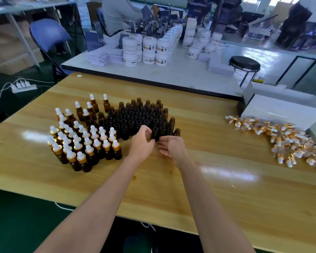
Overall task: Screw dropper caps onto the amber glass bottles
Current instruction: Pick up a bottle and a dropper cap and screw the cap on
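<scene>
1. We're in close on the left hand (141,143): fingers and thumb curl toward a front-row open bottle (155,133), right up against it. We cannot tell whether the grasp has actually closed on the glass.
2. The right hand (171,147) sits just beside it, palm turned up and fingers loose and relaxed. We see nothing in it.
3. Both hands meet at the near edge of the uncapped amber bottles (140,117), a tight cluster standing upright at the middle of the wooden table (171,189).
4. To our left, touching that cluster, stand the capped bottles (84,143), in rows with gold collars and white rubber bulbs on top.
5. Well apart on the right lies the pile of loose dropper caps (285,141), gold and white, spilled across the tabletop beside a white box (281,110).
6. Beyond our table there is a white table (181,73) carrying stacked white jars (148,50), with a black stool (244,63) at its right end.
7. Out at the edges we see a blue folding chair (47,33) and a power strip (23,86) on the green floor at left. A seated person (120,13) is at the back.
</scene>
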